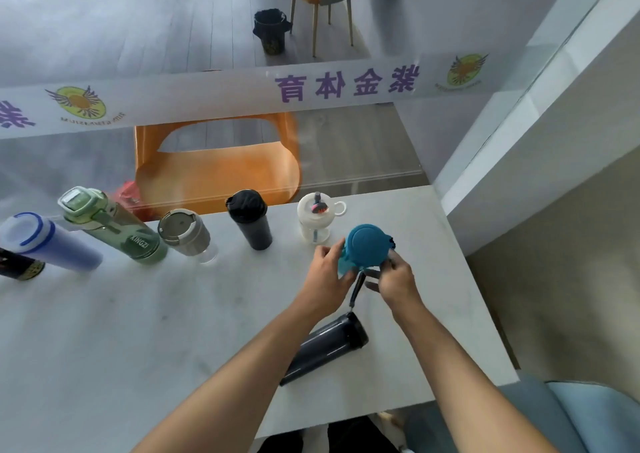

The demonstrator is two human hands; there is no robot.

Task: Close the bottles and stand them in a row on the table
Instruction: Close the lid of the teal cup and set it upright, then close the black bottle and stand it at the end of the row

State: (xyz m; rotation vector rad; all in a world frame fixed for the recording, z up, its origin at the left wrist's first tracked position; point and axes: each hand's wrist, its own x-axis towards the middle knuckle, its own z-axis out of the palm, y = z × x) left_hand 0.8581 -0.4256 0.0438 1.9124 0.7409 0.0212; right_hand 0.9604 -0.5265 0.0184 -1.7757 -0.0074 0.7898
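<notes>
A teal bottle (366, 246) with a round teal lid is held upright above the table between both hands. My left hand (327, 274) grips its left side and my right hand (394, 277) grips its right side near the lid; a dark strap (356, 288) hangs below it. Along the far edge stand several bottles: a white one with a handle (315, 222), a black tumbler (251, 220), a grey cup (187, 232), a green bottle (117, 225) and a blue-rimmed one (45, 241). A dark bottle (329, 345) lies on its side under my forearms.
The white table (138, 331) ends at a glass partition with a printed band (242, 92); an orange chair (218, 165) stands behind it. A black bottle (20, 265) sits at the far left. A wall ledge (540, 133) runs on the right.
</notes>
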